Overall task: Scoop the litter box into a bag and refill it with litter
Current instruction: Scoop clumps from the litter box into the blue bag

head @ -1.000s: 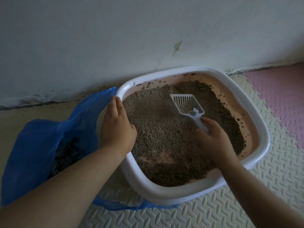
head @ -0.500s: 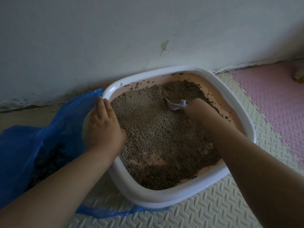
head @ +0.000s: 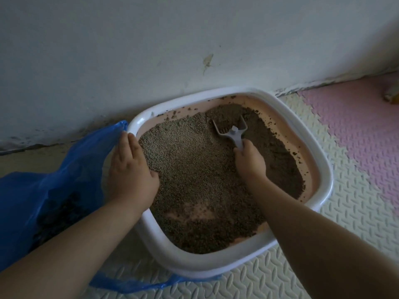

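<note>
The litter box (head: 323, 169) sits mid-view, and its 12 o'clock rim is close against the wall (head: 151, 50). The cream foam mat (head: 345, 223) gives open floor from 3 to 6 o'clock, with a pink mat (head: 356, 130) at 2 o'clock. At 9 o'clock the blue bag (head: 54, 190) lies touching the box, with one edge tucked under the near rim. Dark contents show dimly through its plastic.

The right hand (head: 250, 162) is curled tightly round the handle of the scoop (head: 232, 130). The scoop head is dug into the darker litter (head: 194, 169) at 1 o'clock in the box.

The left hand (head: 129, 169) lies flat on the 9 o'clock rim, fingers straight, beside the bag's mouth.

A small object (head: 391, 94) is cut off at 3 o'clock and can't be made out.
</note>
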A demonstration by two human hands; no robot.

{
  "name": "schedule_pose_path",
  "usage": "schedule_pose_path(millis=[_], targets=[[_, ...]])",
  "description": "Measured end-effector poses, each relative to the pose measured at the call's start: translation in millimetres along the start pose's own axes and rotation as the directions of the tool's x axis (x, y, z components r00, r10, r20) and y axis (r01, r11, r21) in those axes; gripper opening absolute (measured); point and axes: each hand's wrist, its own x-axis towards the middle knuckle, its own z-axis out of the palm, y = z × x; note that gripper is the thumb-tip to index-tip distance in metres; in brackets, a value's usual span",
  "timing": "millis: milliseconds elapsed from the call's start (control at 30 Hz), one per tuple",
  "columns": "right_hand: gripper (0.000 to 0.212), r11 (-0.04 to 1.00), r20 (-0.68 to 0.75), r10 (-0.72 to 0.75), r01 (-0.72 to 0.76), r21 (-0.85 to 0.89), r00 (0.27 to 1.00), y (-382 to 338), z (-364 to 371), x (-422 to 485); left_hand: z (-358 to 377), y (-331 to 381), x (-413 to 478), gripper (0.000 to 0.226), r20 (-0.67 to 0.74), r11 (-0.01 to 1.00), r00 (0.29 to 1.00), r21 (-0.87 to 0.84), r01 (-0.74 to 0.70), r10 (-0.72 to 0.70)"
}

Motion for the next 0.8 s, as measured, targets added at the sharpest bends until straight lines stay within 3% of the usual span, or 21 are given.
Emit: schedule_pose_path(millis=[233,567,800], targets=[[0.041,0.960,-0.036,-0.051,0.059,0.272,0.998,-14,-5,-37,1,-1,0,0.085,0.002,1.000,1.000,-0.013,0.007,-0.007],[0.034,0.927,-0.106,-0.048,0.084,0.366,0.993,-14,-24,-87,-3,0,-3,0.086,0.013,0.999,1.000,-0.031,0.018,-0.017],[0.039,0.930,-0.074,-0.015,0.041,0.365,0.997,-12,-24,-90,-4,1,-3,0.085,0.005,0.999,1.000,-0.035,0.017,-0.017]])
